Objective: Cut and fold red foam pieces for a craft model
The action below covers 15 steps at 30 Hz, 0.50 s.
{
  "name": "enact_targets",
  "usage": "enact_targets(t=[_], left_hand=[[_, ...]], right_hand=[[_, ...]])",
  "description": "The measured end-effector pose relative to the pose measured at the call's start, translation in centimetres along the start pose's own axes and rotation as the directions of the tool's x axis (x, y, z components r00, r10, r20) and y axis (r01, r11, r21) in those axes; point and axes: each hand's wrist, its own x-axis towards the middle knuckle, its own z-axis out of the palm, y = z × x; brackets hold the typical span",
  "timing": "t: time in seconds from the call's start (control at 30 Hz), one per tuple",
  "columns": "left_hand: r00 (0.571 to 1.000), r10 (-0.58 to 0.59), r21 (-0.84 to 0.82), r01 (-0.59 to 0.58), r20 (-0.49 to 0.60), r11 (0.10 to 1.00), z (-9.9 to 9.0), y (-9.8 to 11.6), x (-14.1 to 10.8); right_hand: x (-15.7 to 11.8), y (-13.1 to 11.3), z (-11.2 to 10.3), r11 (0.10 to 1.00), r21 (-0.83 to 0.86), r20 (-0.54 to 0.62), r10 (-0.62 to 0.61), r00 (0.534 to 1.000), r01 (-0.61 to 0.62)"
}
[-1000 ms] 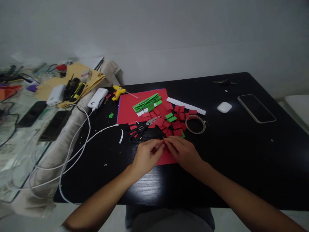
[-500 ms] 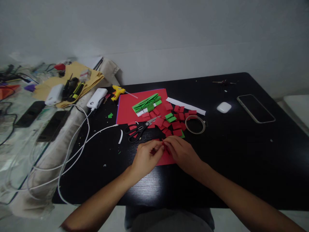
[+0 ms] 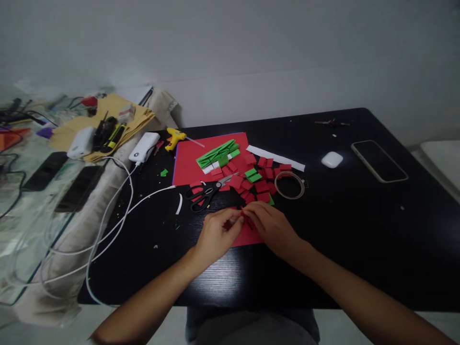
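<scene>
My left hand (image 3: 220, 232) and my right hand (image 3: 272, 225) meet over a red sheet (image 3: 247, 235) near the front of the black table (image 3: 323, 278). Both have their fingers pinched on a small red paper piece (image 3: 243, 214), mostly hidden by the fingertips. Just beyond the hands lie several folded red pieces (image 3: 262, 186) and a green folded piece (image 3: 253, 176). Open black-handled scissors (image 3: 208, 192) rest to their left, and a roll of tape (image 3: 289, 185) to their right.
Behind are a large red sheet (image 3: 187, 163), green folded strips (image 3: 217, 153), a white strip (image 3: 276, 158) and a yellow glue gun (image 3: 175, 139). A phone (image 3: 379, 161), white case (image 3: 332, 159) and keys (image 3: 332, 123) lie right. White cables (image 3: 125, 215) and a power bank (image 3: 144, 146) are left.
</scene>
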Motion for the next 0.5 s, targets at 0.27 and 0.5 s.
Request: enact_targets(t=[0.27,0.5], left_hand=[[0.999,0.041,-0.003,-0.041,-0.004,0.999,-0.12,0.17,-0.08],[1.0,0.022,-0.025,-0.022,-0.002,0.999,0.05,-0.23,-0.02]], right_hand=[[-0.16,0.17,0.23,1.0,-0.015,0.026,0.009,1.0,-0.009],[-0.05,0.17,0.32,1.0,-0.03,0.057,0.002,0.998,0.0]])
